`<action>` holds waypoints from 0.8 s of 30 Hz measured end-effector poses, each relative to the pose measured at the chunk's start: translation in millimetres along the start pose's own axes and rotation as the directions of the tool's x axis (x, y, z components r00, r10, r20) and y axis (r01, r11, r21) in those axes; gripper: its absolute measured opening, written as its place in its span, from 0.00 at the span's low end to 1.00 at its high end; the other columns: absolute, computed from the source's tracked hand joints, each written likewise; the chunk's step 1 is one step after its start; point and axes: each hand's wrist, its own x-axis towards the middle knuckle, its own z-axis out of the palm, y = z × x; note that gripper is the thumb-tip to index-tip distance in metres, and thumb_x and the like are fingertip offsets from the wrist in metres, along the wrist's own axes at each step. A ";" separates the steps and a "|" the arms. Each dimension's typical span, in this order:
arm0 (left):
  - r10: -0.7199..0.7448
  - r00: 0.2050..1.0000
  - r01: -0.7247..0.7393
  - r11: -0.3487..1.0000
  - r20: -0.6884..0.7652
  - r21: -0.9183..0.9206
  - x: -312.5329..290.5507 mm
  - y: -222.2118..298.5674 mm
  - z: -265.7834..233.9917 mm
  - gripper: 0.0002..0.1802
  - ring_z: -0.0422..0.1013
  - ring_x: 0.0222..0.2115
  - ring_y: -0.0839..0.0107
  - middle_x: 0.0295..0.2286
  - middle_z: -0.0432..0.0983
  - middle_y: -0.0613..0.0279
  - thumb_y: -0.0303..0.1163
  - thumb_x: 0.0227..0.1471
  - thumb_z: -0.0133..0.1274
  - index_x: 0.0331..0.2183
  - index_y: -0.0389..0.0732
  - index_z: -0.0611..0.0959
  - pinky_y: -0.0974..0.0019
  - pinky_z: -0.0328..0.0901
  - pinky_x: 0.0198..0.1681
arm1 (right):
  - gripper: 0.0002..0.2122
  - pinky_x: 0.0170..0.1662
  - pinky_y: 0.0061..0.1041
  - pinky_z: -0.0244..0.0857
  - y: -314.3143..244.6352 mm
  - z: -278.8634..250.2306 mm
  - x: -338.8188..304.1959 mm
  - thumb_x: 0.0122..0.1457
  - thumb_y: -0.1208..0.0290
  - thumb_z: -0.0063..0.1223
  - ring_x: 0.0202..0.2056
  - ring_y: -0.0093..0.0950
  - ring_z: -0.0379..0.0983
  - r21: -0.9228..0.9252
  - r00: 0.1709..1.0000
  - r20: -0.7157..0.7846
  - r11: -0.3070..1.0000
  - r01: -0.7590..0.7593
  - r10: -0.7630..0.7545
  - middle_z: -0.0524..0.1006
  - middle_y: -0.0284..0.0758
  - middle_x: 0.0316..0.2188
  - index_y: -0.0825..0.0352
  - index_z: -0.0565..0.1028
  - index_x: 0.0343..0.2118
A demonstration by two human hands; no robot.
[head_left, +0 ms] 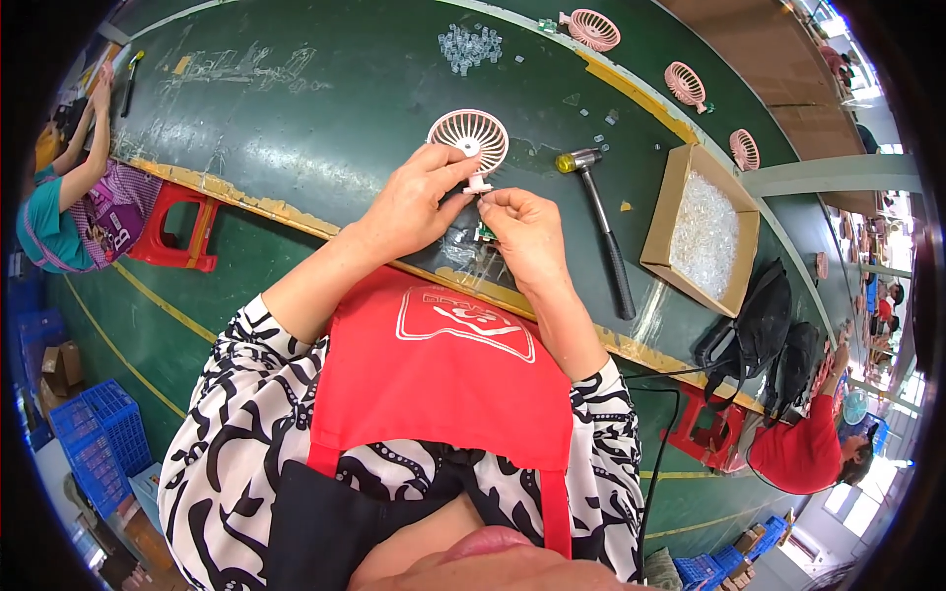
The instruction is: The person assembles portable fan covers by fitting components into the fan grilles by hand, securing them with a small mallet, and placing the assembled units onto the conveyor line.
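Observation:
A pink fan housing with a round slatted grille lies on the green worktable in front of me. My left hand is closed on its lower part, fingers at the grille's hub and the short neck. At the base of the neck my right hand pinches something small that its fingertips mostly hide. Just below those fingers a small green circuit board shows, partly covered by the hand. To the right of my right hand lies a hammer with a yellow tip and black handle.
A cardboard box of clear plastic pieces stands on the right, black bags beside it. Loose clear pieces are piled at the back. More pink fan housings lie beyond a pale strip. Other people sit at both sides.

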 end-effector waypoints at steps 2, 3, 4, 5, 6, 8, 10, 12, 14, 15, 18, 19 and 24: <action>0.006 1.000 -0.006 1.000 0.002 -0.010 2.0 0.5 -3.5 0.24 0.72 0.41 0.53 0.39 0.75 0.51 0.21 0.41 0.62 0.45 0.35 0.80 0.58 0.69 0.44 | 0.06 0.21 0.14 0.51 -6.6 -2.1 -2.3 0.58 0.77 0.55 0.19 0.09 0.61 -0.059 0.999 -0.008 0.997 0.046 -0.047 0.74 0.23 0.20 0.75 0.78 0.35; 0.010 1.000 -0.010 1.000 0.002 -0.020 2.6 0.1 -4.3 0.24 0.72 0.40 0.54 0.39 0.76 0.52 0.22 0.42 0.62 0.45 0.35 0.80 0.58 0.69 0.44 | 0.06 0.21 0.14 0.51 -5.4 -2.2 -2.7 0.58 0.77 0.55 0.19 0.09 0.61 -0.057 0.999 -0.009 0.997 0.045 -0.046 0.74 0.23 0.20 0.75 0.78 0.35; 0.012 1.000 -0.012 1.000 0.004 -0.021 3.4 -0.8 -4.2 0.24 0.72 0.40 0.54 0.39 0.76 0.52 0.22 0.42 0.62 0.45 0.35 0.80 0.58 0.69 0.44 | 0.07 0.21 0.13 0.50 -3.9 -2.4 -2.7 0.59 0.77 0.55 0.19 0.09 0.60 -0.078 0.996 0.007 0.993 0.086 -0.085 0.73 0.23 0.20 0.75 0.78 0.36; -0.036 0.999 0.036 0.996 0.004 -0.080 4.4 -1.8 -4.1 0.24 0.73 0.40 0.55 0.39 0.76 0.53 0.22 0.42 0.62 0.45 0.37 0.81 0.59 0.69 0.44 | 0.07 0.21 0.13 0.50 -3.0 -2.8 -2.6 0.59 0.77 0.54 0.20 0.09 0.60 -0.097 0.992 0.024 0.987 0.126 -0.124 0.73 0.22 0.20 0.75 0.78 0.36; -0.084 0.996 0.084 0.987 0.008 -0.137 5.6 -2.7 -3.7 0.23 0.73 0.39 0.55 0.39 0.76 0.53 0.21 0.43 0.62 0.45 0.38 0.81 0.60 0.69 0.44 | 0.07 0.21 0.13 0.50 -4.1 -3.3 -2.4 0.59 0.77 0.54 0.20 0.09 0.60 -0.096 0.992 0.022 0.988 0.125 -0.123 0.73 0.22 0.20 0.75 0.78 0.36; -0.038 0.999 0.037 0.995 -0.007 -0.097 8.2 -1.9 -2.3 0.22 0.73 0.38 0.55 0.39 0.77 0.54 0.21 0.43 0.62 0.45 0.38 0.81 0.60 0.69 0.43 | 0.07 0.22 0.13 0.50 -7.4 -3.8 -2.9 0.59 0.77 0.54 0.20 0.09 0.60 -0.162 0.980 0.035 0.967 0.199 -0.196 0.72 0.22 0.20 0.75 0.78 0.36; 0.008 1.000 -0.009 0.998 -0.023 -0.057 11.5 -1.3 0.4 0.22 0.73 0.37 0.55 0.38 0.77 0.55 0.21 0.43 0.61 0.44 0.37 0.81 0.60 0.69 0.43 | 0.07 0.22 0.13 0.51 -8.6 -3.9 -0.8 0.59 0.77 0.54 0.21 0.09 0.60 -0.187 0.975 0.029 0.957 0.223 -0.221 0.71 0.22 0.20 0.76 0.78 0.37; 0.060 0.996 -0.059 0.998 -0.064 0.010 14.6 -1.6 3.3 0.19 0.73 0.38 0.58 0.36 0.78 0.57 0.25 0.44 0.62 0.42 0.38 0.82 0.58 0.66 0.42 | 0.07 0.22 0.13 0.52 -11.0 -4.1 0.1 0.60 0.77 0.53 0.21 0.09 0.60 -0.216 0.968 0.026 0.944 0.249 -0.249 0.71 0.22 0.20 0.76 0.78 0.37; 0.128 0.989 -0.121 0.987 -0.070 0.101 18.1 4.6 -1.5 0.18 0.73 0.36 0.60 0.35 0.78 0.58 0.25 0.44 0.62 0.41 0.38 0.82 0.59 0.65 0.40 | 0.07 0.23 0.13 0.54 -13.7 -6.2 -2.7 0.60 0.78 0.53 0.22 0.09 0.61 -0.235 0.962 0.005 0.934 0.268 -0.274 0.72 0.23 0.21 0.75 0.78 0.37; 0.196 0.978 -0.180 0.965 -0.068 0.191 20.7 7.3 -4.7 0.17 0.73 0.34 0.61 0.35 0.78 0.59 0.24 0.44 0.62 0.40 0.38 0.82 0.60 0.64 0.39 | 0.07 0.23 0.13 0.54 -16.3 -7.4 -4.9 0.60 0.78 0.53 0.22 0.09 0.61 -0.236 0.960 0.009 0.933 0.272 -0.278 0.72 0.23 0.21 0.75 0.78 0.37; 0.256 0.966 -0.246 0.957 -0.048 0.152 31.0 5.8 -10.2 0.16 0.73 0.34 0.62 0.35 0.77 0.60 0.26 0.45 0.62 0.39 0.39 0.82 0.61 0.62 0.39 | 0.05 0.24 0.15 0.57 -25.8 -8.3 -12.9 0.58 0.79 0.55 0.22 0.11 0.63 -0.307 0.889 -0.046 0.854 0.421 -0.455 0.74 0.26 0.22 0.74 0.79 0.35; 0.280 0.959 -0.275 0.955 -0.040 0.110 34.9 7.0 -11.3 0.15 0.73 0.34 0.62 0.35 0.77 0.60 0.26 0.44 0.62 0.39 0.39 0.83 0.61 0.63 0.38 | 0.05 0.24 0.15 0.57 -30.9 -10.5 -15.3 0.58 0.79 0.55 0.22 0.11 0.63 -0.305 0.889 -0.044 0.853 0.423 -0.456 0.74 0.26 0.22 0.74 0.79 0.35; -0.127 0.980 0.188 0.831 0.150 -0.524 33.1 13.2 -3.3 0.07 0.73 0.33 0.72 0.32 0.77 0.62 0.27 0.54 0.58 0.35 0.36 0.83 0.68 0.67 0.37 | 0.03 0.23 0.20 0.58 -47.7 -20.5 -22.0 0.54 0.82 0.56 0.20 0.19 0.66 -0.533 0.742 0.025 0.619 0.577 -0.670 0.72 0.34 0.20 0.73 0.78 0.32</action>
